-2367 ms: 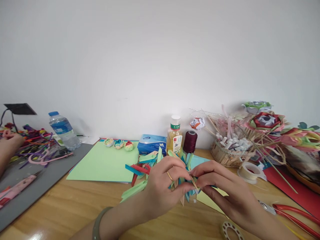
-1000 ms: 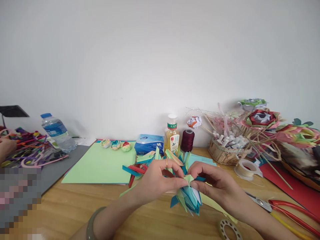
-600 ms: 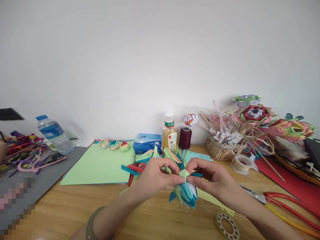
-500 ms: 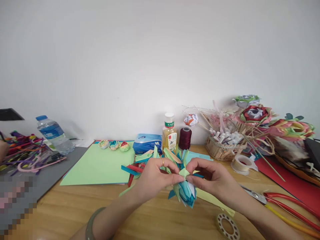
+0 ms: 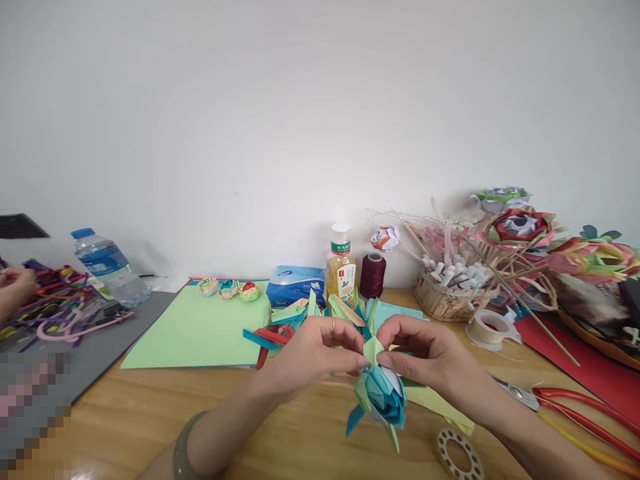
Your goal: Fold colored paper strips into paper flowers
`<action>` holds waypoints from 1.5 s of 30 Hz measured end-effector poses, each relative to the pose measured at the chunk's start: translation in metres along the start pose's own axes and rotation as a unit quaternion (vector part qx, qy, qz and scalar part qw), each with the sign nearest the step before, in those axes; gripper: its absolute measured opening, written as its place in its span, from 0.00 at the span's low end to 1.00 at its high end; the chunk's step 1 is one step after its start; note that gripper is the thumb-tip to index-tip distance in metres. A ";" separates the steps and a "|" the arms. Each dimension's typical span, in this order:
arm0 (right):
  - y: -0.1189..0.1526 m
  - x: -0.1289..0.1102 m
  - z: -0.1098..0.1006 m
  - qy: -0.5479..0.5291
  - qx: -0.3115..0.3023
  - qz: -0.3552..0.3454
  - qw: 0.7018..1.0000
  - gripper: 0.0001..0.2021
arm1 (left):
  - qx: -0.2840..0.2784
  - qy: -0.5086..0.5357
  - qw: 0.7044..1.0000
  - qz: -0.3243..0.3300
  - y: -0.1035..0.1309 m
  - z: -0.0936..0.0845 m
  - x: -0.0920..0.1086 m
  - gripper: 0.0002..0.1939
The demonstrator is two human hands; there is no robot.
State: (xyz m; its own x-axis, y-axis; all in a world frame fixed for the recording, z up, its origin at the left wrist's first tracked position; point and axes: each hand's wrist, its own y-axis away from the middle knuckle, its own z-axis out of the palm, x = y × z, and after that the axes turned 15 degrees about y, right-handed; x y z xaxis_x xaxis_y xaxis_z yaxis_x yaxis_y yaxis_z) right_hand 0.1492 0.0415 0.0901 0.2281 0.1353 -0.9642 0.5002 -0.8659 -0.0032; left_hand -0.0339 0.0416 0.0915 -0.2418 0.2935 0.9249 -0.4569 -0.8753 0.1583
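Between both hands hangs a folded paper flower [image 5: 383, 393] in blue, white and pale green. My left hand [image 5: 317, 357] pinches a pale green petal at its upper edge between thumb and forefinger. From the other side, my right hand [image 5: 430, 353] pinches the same petal, its thumb close to the left thumb. The flower is held above the wooden table [image 5: 295, 427], its blue petals pointing down toward me. Behind the hands lies a pile of folded paper strips [image 5: 295, 313] in green, blue and red, partly hidden by my left hand.
Green paper sheets [image 5: 195, 333] lie at left with several small paper rosettes. A tissue pack [image 5: 296, 285], drink bottle [image 5: 341, 263] and thread spool [image 5: 373, 275] stand behind. Red-handled scissors [image 5: 575, 407] and a tape roll [image 5: 459, 455] lie right. Another person's hand [image 5: 17, 290] is at far left.
The paper flower has tilted, showing more of its blue petals, and shifted slightly right with both hands. At far left the other person's hand has come further into view.
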 end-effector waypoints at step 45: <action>0.129 0.074 0.001 0.357 0.117 0.039 0.926 0.06 | -0.119 -0.348 0.930 0.009 0.018 0.022 -0.047 0.20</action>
State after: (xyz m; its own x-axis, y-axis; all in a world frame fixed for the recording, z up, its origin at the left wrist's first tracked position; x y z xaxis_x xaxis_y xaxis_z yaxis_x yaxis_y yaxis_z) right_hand 0.2298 -0.0610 0.0177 0.7918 0.2795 -0.5431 0.2837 -0.9557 -0.0783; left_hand -0.0121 0.0038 0.0587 0.3225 -0.1133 0.9398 -0.6551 -0.7434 0.1352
